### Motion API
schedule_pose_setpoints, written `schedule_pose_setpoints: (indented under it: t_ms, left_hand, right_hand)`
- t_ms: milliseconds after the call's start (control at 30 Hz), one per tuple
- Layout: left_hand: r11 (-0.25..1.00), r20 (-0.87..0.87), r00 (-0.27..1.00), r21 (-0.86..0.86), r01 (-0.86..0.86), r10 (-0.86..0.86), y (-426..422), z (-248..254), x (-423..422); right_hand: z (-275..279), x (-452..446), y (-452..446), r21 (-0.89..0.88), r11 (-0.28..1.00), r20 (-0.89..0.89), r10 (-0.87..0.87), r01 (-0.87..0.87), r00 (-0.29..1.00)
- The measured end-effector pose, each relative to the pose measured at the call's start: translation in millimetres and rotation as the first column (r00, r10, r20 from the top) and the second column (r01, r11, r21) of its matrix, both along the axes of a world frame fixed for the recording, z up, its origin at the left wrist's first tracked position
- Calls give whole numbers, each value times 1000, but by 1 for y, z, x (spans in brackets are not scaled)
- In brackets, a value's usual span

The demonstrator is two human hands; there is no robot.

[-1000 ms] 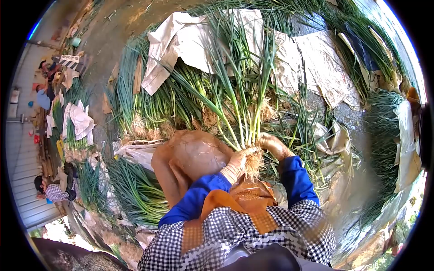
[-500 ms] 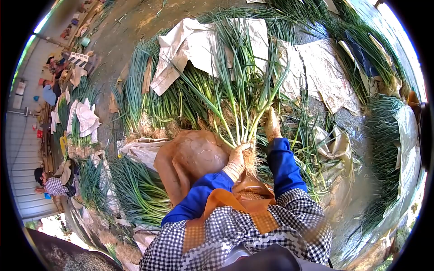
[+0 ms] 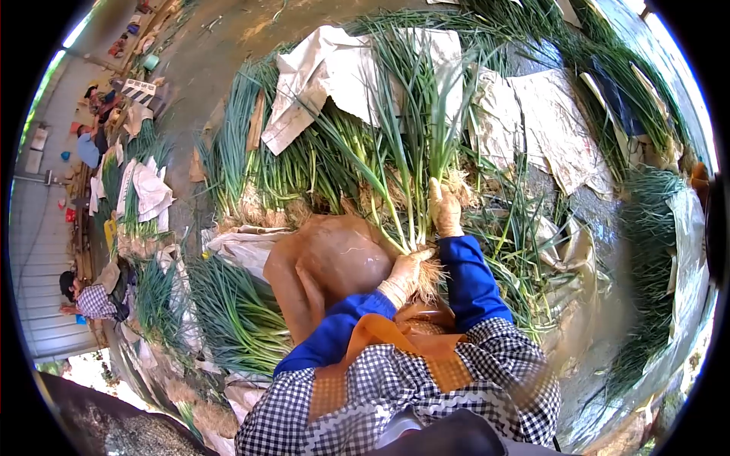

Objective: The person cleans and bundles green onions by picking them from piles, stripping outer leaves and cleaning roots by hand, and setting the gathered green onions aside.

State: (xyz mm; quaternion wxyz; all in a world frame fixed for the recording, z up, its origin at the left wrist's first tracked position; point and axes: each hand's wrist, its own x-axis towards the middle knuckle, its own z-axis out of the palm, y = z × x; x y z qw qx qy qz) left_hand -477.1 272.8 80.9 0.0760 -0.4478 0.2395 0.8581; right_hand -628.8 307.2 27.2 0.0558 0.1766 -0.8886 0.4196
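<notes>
My left hand [image 3: 404, 275] is closed round the root end of a bunch of green onions [image 3: 411, 201], whose leaves spread away from me over the pile. To the right and a little farther off, my right hand [image 3: 447, 210] has its fingers pressed together at the stalks on the bunch's right side. Pale hairy roots [image 3: 431, 280] hang beside my left hand. Brown plastic sheeting [image 3: 342, 254] covers my lap and knee just left of the bunch.
Beyond my hands lie piled green onions [image 3: 319, 163] under a white sack [image 3: 323, 68]. Another heap [image 3: 239, 315] is at the left. Loose leaves [image 3: 506, 243] and a pale sack [image 3: 559, 125] lie right. A person in a checked top [image 3: 95, 302] is at far left.
My right hand left the root end, reached out to the right, and is now back against the stalks' right side. My left hand has kept its hold on the bunch.
</notes>
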Motion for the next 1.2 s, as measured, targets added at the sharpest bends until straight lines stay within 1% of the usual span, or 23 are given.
schedule_pose_setpoints:
  t_ms: [67, 200, 467, 500, 533, 567, 633, 667, 700, 733, 767, 800, 833, 867, 900, 933, 967, 1000, 1033, 1067, 1133, 1167, 1200]
  left_hand:
    - [994, -60, 992, 33, -105, 107, 4, -14, -2]
    - [990, -87, 987, -48, -136, 131, 5, -17, -4]
    - [977, -127, 973, -62, -203, 194, 6, -23, -8]
    - [978, -101, 975, -41, -203, 199, 4, -31, -6]
    - [979, -76, 976, -22, -205, 203, 1, -35, -5]
    - [959, -141, 949, 23, -281, 281, 2, -19, -9]
    - [961, -211, 938, 87, -262, 274, -8, -40, -6]
    - [956, -217, 935, 144, -255, 282, -11, -56, -6]
    - [938, -218, 913, 87, -335, 346, -9, -58, -9]
    - [940, -217, 915, 89, -330, 341, -11, -51, -10]
    - [945, -202, 923, 57, -322, 327, -9, -37, -10]
    - [949, -191, 930, 27, -313, 312, -7, -28, -11]
    - [945, -247, 916, 2, -326, 317, -6, -27, -12]
    - [956, -275, 918, 4, -295, 285, -6, -37, -11]
    - [961, -272, 922, 51, -271, 274, -8, -19, -15]
    - [963, -252, 930, 98, -251, 267, -6, 0, -11]
    - [966, -287, 924, 137, -220, 251, -8, -5, -10]
    - [972, -351, 907, 92, -215, 234, -12, -29, -4]
    - [966, -308, 915, 87, -244, 259, -11, -22, -7]
    - [959, -261, 923, 80, -272, 284, -9, -15, -9]
    - [952, -260, 918, 143, -272, 301, -11, -29, -5]
    - [934, -304, 907, 293, -202, 292, -16, -24, -3]
    - [893, -351, 891, 434, -119, 289, -20, -25, 1]
  right_hand:
    - [-3, 1, 1, 43, 994, 148, -104, 99, 984]
    - [-16, 3, 11, 254, 962, 193, -157, 105, 968]
    - [-1, 9, 25, 276, 951, 191, -198, 141, 961]
    - [16, 19, 26, 16, 991, 254, -131, 131, 958]
    - [16, 27, 33, -294, 956, 384, 131, -13, 914]
    - [47, 40, 47, -382, 923, 710, 326, -48, 624]
    - [98, 84, 81, -556, 783, 668, 620, -277, 412]
    - [117, 84, 110, -417, 692, 829, 555, -589, 66]
    - [118, 80, 134, -193, 494, 882, 465, -848, 70]
    - [126, 77, 152, -222, 531, 891, 451, -818, 51]
    - [93, 76, 182, -104, 565, 912, 382, -818, 148]
    - [-7, 74, 234, 378, 93, 865, 318, -921, 387]
    - [28, 61, 236, 555, -241, 832, 179, -796, 525]
    - [21, 47, 225, 691, -12, 715, 159, -723, 681]
    - [10, 32, 197, 511, 586, 650, 214, -628, 729]
    - [14, 21, 162, -22, 906, 717, 308, -422, 625]
    - [26, 16, 127, -423, 896, 779, 434, -132, 453]
    - [28, 3, 103, -571, 819, 761, 555, -61, 335]
    - [22, -6, 74, -629, 751, 773, 577, 201, 263]
    - [12, -14, 47, -639, 668, 767, 589, 380, 255]
    - [51, -9, 15, -755, 501, 656, 561, 424, 504]
    - [38, -10, 4, -727, 352, 666, 570, 590, 481]
    - [34, -11, -2, -792, 236, 537, 709, 563, 457]
